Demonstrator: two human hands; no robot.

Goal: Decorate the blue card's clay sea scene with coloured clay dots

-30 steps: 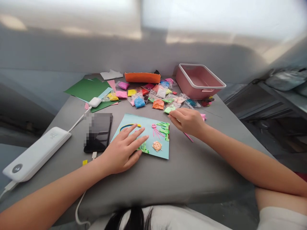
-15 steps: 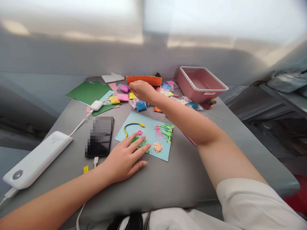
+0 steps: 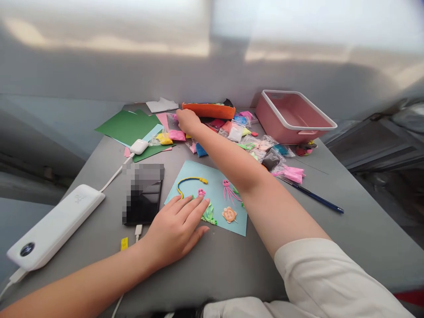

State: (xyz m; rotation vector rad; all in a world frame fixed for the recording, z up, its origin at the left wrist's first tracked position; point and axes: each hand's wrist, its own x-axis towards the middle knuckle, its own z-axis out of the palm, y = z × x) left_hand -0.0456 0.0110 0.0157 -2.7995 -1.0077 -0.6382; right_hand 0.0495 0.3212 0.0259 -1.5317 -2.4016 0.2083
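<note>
My left hand (image 3: 182,225) lies open, its fingertips over the lower left of a light blue card (image 3: 240,227). On that card are clay figures: a yellow and blue snake-like strip (image 3: 181,180), a small pink figure (image 3: 202,192), green weeds (image 3: 209,216), a pink jellyfish (image 3: 226,185) and a tan turtle (image 3: 229,214). My right hand (image 3: 187,121) reaches to the back of the table with curled fingers, beside a magenta clay packet (image 3: 172,116). The fingertips are hidden, so what they grip does not show. My right forearm covers part of the card's upper right.
Several clay packets (image 3: 236,134) lie across the back, before an orange pouch (image 3: 208,110). A pink bin (image 3: 281,119) stands at the back right. Left are green sheets (image 3: 129,126), a phone (image 3: 145,203) and a white power bank (image 3: 56,225) with cables. A dark blue pen (image 3: 318,198) lies right.
My right hand has moved left across the packets, over toward the magenta one. The view has shifted, bringing the pen and more packets out from behind my right arm. My left hand stays on the card.
</note>
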